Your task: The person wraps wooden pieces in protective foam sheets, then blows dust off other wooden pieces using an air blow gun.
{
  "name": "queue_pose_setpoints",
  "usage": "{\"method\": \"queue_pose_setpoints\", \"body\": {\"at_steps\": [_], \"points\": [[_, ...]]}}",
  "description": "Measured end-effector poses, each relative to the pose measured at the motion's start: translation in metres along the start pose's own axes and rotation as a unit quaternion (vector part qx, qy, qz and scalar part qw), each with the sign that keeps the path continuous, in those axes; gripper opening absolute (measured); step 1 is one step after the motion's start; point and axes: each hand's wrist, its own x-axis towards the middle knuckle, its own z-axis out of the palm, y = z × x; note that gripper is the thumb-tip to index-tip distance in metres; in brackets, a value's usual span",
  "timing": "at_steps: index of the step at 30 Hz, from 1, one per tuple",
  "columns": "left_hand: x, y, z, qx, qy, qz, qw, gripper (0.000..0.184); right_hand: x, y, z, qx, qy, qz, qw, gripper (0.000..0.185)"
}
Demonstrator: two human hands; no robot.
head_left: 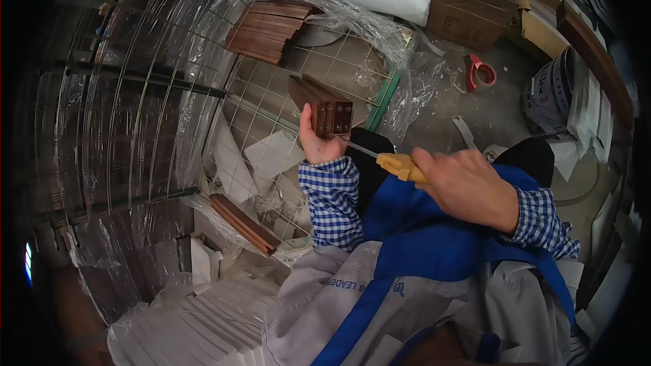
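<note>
Ok so, grey floor [434,120], pretty messy. Green-edged wire mesh panel [385,98] low down, left of middle. Stack of reddish-brown strips [268,30] at its far end, white sheets [274,154] showing around middle, can't tell if on or under mesh. Crumpled clear wrap [422,88] along right edge, spilling onto floor. Further right, red tape dispenser [471,73] lying flat, pale scrap [464,132] nearer, plastic-covered bucket [550,91] at far right. Cardboard box [468,17] far side.

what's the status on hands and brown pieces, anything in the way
Left hand gripping brown pieces; right hand holding yellow tool close to them; nothing visibly between.
</note>
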Motion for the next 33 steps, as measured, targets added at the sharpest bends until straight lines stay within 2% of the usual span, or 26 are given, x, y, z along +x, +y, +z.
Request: {"method": "queue_pose_setpoints", "body": {"at_steps": [3,5,6,7,9,10,13,18,21,24,26,28,30,32,33], "points": [[0.001,0.001,-0.001,0.002,0.007,-0.003,1.0,0.034,-0.01,0.005,-0.004,0.005,-0.018,0.038,0.999,0.026],[0.003,-0.004,0.001,-0.004,0.014,0.003,1.0,0.036,-0.016,0.01,-0.001,0.009,-0.074,0.017,0.997,0.026],[0.003,-0.005,0.002,0.002,0.014,0.001,1.0,0.036,-0.018,0.007,0.001,0.053,-0.104,0.004,0.993,0.027],[0.003,-0.004,0.001,-0.001,0.027,0.004,1.0,0.036,-0.018,0.011,0.002,0.059,-0.099,0.008,0.993,0.027],[0.003,-0.006,0.003,-0.003,0.037,0.005,0.999,0.037,-0.015,0.023,0.0,0.003,0.049,0.065,0.997,0.028],[0.002,-0.009,0.004,0.008,0.046,0.01,0.999,0.037,-0.018,0.021,-0.006,0.028,-0.016,0.057,0.998,0.028],[-0.002,-0.012,0.009,0.021,0.06,0.02,0.998,0.038,-0.027,0.021,-0.001,0.054,-0.068,0.033,0.996,0.029],[-0.001,-0.016,0.003,0.018,0.039,0.003,0.999,0.039,-0.032,0.025,-0.005,0.08,-0.093,0.021,0.992,0.028],[-0.002,-0.019,0.008,-0.011,0.057,0.012,0.998,0.04,-0.03,0.037,-0.007,0.036,-0.038,0.075,0.996,0.027],[-0.009,-0.023,0.007,0.043,0.049,0.028,0.997,0.045,-0.034,0.029,-0.007,0.077,-0.056,0.042,0.995,0.029],[-0.007,-0.022,0.006,0.009,0.038,0.015,0.999,0.044,-0.032,0.032,-0.011,0.067,-0.037,0.073,0.994,0.03],[-0.004,-0.025,0.003,0.023,0.038,0.018,0.999,0.042,-0.035,0.027,-0.013,0.119,-0.073,0.007,0.99,0.031],[-0.011,-0.031,0.006,0.051,0.034,0.029,0.998,0.04,-0.033,0.029,-0.008,0.118,-0.051,0.004,0.992,0.031],[-0.022,-0.033,0.004,0.077,0.027,0.025,0.996,0.04,-0.033,0.036,-0.005,0.061,-0.001,0.075,0.995,0.033],[-0.023,-0.038,0.004,0.1,0.022,0.022,0.994,0.039,-0.038,0.042,-0.004,0.094,-0.037,0.058,0.993,0.039]]}}
